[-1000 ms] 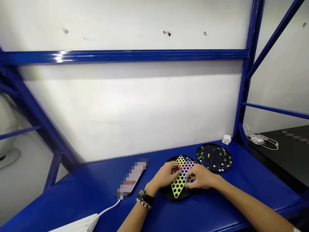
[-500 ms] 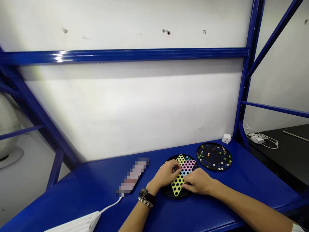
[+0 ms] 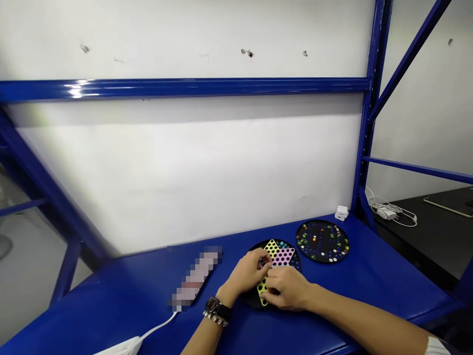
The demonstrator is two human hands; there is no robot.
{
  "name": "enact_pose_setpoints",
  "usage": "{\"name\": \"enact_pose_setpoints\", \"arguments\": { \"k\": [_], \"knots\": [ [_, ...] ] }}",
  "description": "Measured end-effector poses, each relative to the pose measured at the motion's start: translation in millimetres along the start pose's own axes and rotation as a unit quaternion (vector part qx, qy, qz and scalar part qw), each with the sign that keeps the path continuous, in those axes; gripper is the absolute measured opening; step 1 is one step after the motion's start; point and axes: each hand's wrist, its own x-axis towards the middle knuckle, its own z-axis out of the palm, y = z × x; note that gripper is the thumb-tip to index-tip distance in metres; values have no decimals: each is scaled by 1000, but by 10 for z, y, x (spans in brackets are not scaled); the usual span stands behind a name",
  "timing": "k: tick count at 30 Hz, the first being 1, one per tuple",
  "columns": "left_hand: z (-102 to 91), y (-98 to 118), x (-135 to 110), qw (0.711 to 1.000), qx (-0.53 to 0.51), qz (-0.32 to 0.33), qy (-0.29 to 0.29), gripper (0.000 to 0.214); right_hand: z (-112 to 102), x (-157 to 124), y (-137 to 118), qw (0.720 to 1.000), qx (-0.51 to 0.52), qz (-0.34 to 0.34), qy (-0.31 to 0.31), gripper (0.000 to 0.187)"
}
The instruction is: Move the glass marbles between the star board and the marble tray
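Note:
In the head view, a round black board lies on the table, partly hidden under both hands. Flat pieces full of round holes sit on it: a yellow diamond-shaped one at the back, a pink one and another yellow one at the front. My left hand, with a watch on the wrist, rests over the board's left side, fingers curled. Close beside it, my right hand bends its fingers over the front yellow piece. Whatever the fingertips hold, if anything, is hidden.
A second round black board with marbles stands to the right. Behind it are a white charger and the blue frame post. At left lies a blurred-out flat object with a white cable. The blue table meets a white wall.
My right hand has moved left, closer to the left hand, and now covers more of the front yellow piece. The view has shifted slightly; the left hand keeps its place on the board.

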Motion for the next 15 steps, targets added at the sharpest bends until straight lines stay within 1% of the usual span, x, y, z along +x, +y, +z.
{"name": "enact_pose_setpoints", "arguments": {
  "k": [2,4,5,7,8,9,10,11,13,15],
  "knots": [
    [4,-6,3,1000,4,-5,0,20,41,-23,-18,1000,-4,-17,14,28],
    [6,-11,4,1000,7,-4,1,20,31,-17,-14,999,-2,-34,25,27],
    [4,-11,3,1000,9,-4,1,19,-7,-9,15,999,1,-40,32,27],
    [-2,-4,-3,1000,13,-1,2,18,-166,-4,160,998,1,-24,61,26],
    [-6,2,-8,1000,16,-1,1,18,-285,-21,280,996,-6,8,86,25],
    [-11,10,-12,1000,17,-1,0,17,-421,-58,430,990,-19,78,120,23],
    [-16,18,-16,1000,18,-1,-1,17,-567,-116,602,977,-34,149,148,23],
    [-20,27,-20,1000,19,-2,-1,17,-712,-195,788,963,-52,211,161,23],
    [-28,41,-25,1000,18,-4,-4,17,-961,-400,1159,933,-92,322,132,17],
    [-34,52,-27,1000,18,-5,-8,18,-1119,-621,1464,909,-102,397,72,12]
  ]
}}
